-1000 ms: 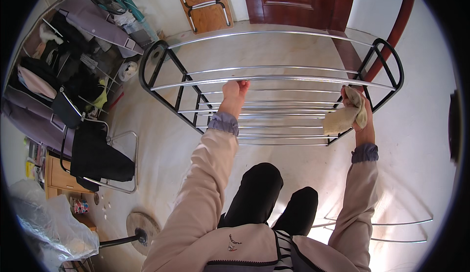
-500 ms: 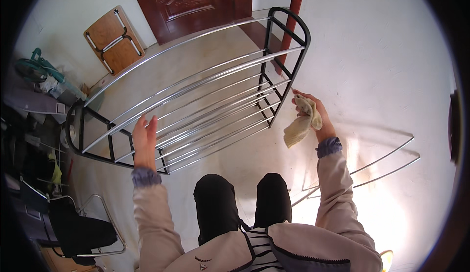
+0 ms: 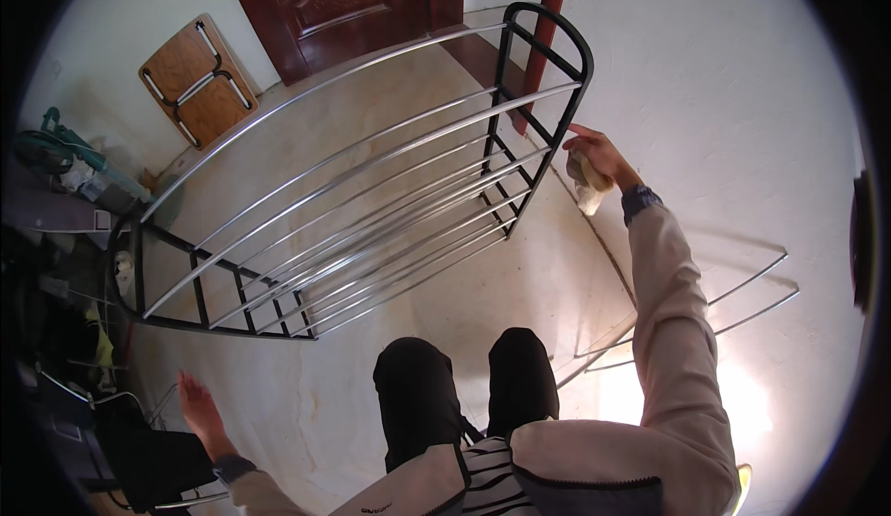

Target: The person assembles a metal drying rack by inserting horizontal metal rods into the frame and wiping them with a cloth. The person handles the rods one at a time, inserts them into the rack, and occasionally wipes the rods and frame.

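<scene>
A metal rack [image 3: 325,229] with black end frames and several long silver tubes stands before me, running from near left to far right. My right hand [image 3: 600,161] is closed round a crumpled beige cloth [image 3: 588,189]. Its index finger stretches to the outer side of the black right end frame [image 3: 583,61]; whether it touches cannot be told. Away from the rack, below its left end frame [image 3: 196,289], my left hand [image 3: 201,411] hangs with fingers stretched out and nothing held.
Two thin silver tubes [image 3: 742,326] rest at the right by the white wall. A folding table [image 3: 199,84] leans at the far left, near a dark red door [image 3: 348,15]. Along the left lie clutter, a green fan-like thing [image 3: 79,149] and a chair with black cloth [image 3: 153,446].
My left hand has left the rack's near-left tubes and dropped down and left. My right hand, still with the cloth, has moved up along the right end frame.
</scene>
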### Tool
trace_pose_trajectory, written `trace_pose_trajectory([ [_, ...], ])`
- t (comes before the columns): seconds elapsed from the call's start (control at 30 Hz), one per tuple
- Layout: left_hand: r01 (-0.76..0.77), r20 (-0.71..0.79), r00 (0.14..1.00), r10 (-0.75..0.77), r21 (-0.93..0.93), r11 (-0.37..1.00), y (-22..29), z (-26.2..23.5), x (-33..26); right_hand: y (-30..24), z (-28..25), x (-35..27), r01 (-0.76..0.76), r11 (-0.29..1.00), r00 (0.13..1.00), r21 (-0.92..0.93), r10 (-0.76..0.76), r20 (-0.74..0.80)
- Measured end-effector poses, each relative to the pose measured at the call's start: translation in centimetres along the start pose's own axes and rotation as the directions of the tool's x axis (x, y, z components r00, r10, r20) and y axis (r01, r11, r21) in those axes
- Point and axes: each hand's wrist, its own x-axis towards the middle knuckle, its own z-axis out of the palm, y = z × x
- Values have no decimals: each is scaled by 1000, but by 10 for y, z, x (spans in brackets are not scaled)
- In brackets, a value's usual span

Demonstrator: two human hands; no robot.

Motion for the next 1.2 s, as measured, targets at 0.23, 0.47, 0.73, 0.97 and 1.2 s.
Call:
trace_pose_trajectory([
  [0.23, 121, 65, 986, -152, 338, 933, -9, -10, 126, -30, 9, 60, 26, 1000, 992, 7, -27, 126],
  [0.47, 213, 227, 929, -294, 322, 923, -33, 30, 174, -18, 7, 88, 52, 998, 972, -38, -42, 229],
  [0.73, 181, 318, 913, -258, 252, 951, -44, 52, 176, -1, 7, 95, 76, 993, 982, 92, -91, 167],
  [0.97, 77, 194, 971, -141, 306, 949, -43, 49, 181, -16, 14, 92, 125, 991, 983, -40, -118, 143],
  [1.2, 36, 210, 969, -133, 408, 912, -34, 57, 181, -26, 20, 88, -17, 1000, 987, 16, 14, 161],
])
